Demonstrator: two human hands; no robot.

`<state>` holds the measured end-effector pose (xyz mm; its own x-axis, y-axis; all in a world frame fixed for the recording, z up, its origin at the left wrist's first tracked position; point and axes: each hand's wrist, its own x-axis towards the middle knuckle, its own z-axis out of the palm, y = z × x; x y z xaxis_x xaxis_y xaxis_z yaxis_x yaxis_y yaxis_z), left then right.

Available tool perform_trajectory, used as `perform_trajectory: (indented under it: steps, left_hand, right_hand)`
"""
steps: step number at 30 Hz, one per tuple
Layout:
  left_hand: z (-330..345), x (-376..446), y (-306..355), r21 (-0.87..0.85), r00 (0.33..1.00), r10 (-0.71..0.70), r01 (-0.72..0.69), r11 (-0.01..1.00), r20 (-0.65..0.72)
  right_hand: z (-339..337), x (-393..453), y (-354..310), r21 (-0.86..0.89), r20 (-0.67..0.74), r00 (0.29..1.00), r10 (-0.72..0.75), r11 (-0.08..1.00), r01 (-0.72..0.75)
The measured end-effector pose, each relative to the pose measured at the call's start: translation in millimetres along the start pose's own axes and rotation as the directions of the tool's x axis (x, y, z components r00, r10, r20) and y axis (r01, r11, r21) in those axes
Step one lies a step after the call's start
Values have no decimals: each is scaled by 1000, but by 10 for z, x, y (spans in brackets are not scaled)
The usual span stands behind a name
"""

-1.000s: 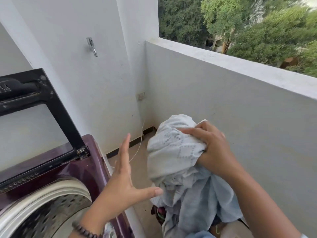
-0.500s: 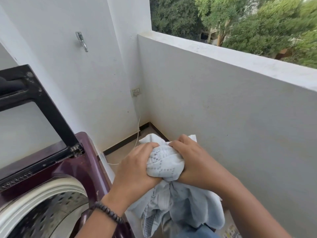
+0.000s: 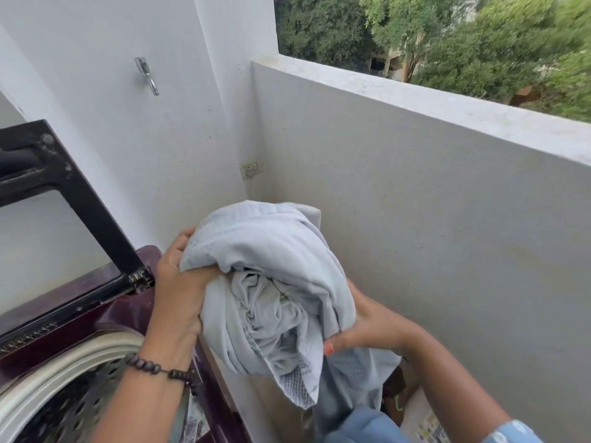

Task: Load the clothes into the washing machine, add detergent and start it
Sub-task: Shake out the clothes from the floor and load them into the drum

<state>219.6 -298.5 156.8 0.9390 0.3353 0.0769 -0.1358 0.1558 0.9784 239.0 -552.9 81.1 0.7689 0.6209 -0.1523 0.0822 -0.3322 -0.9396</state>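
Nearest me, my left hand [image 3: 179, 292] clamps the left side of the bundle [image 3: 268, 282] and my right hand [image 3: 364, 324] cups it from underneath on the right, thumb pressed into the cloth. Half a second ago both fists were bunching a small knot of it low in front of me; now the pale blue cloth has been gathered into one fat roll and lifted higher, with only a tail hanging down by my right wrist. A second ago my left hand was open and empty, so the two-handed grip is new.

I judge this means the load is ready to swing over. The bundle sits just right of the washer [image 3: 128, 314], not yet above the drum [image 3: 80, 394], which gapes empty at my lower left. The lid [image 3: 64, 187] stands propped up behind it, out of the way.

More clothes [image 3: 396, 394] seem to lie below my right arm, mostly hidden. I can't see any detergent. Beyond are the wall [image 3: 415, 219] and trees [image 3: 447, 36].
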Motion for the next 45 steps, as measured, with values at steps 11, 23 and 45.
perform_trajectory:
  steps: [11, 23, 45]
  left_hand:
    - [47, 5, -260, -448, 974, -224, 213, 868, 28]
    - [-191, -207, 225, 607, 897, -174, -123, 785, 407]
    - [70, 333, 336, -174, 985, 81, -54, 983, 150]
  right_hand:
    - [-179, 71, -533, 310, -435, 894, -104, 915, 257]
    - [-674, -82, -1247, -571, -350, 834, -425, 803, 170]
    - [-432, 82, -616, 202, 269, 963, -17, 979, -38]
